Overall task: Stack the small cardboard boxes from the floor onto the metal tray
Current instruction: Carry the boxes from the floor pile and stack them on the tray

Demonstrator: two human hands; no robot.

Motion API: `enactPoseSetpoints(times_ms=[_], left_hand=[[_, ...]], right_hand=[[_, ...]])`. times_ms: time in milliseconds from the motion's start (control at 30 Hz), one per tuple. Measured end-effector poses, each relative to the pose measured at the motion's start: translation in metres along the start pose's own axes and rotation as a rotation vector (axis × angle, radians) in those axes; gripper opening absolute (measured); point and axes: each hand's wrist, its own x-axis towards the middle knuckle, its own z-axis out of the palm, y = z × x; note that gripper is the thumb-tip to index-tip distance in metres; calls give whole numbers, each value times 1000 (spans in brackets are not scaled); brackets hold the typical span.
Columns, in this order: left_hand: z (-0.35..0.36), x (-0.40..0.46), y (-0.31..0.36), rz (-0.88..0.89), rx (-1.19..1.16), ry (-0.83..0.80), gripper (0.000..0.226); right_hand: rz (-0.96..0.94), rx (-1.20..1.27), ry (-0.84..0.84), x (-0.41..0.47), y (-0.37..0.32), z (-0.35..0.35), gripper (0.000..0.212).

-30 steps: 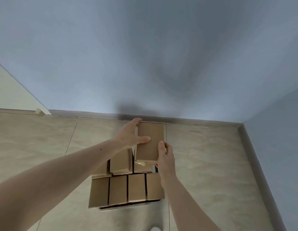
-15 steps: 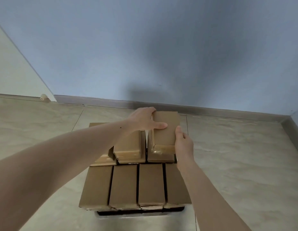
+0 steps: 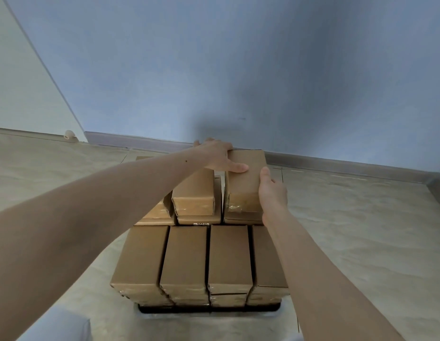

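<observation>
no readable text. only mark: a small white label (image 3: 201, 223) with a dark, cut-off character on a cardboard box (image 3: 198, 219) in the far row, 12 o'clock of the near row's middle; too small to read.

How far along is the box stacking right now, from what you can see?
Done: a front row of four brown cardboard boxes sits stacked on the metal tray, with more piled behind. In hand: the left hand and right hand grip the top brown box on the rear right pile. Left: letting go; no boxes show on the visible floor.
</observation>
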Motion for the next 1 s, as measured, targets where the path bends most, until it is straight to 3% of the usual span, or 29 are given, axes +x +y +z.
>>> enactPoseSetpoints(times_ms=[667,1000], left_hand=[[25,3,-5,-58,86,-29,93],[42,-3,-9,-118,-22,28,103]], right_hand=[[129,19,26,23,17,14,54],[105,84,21,20,20,14,38]])
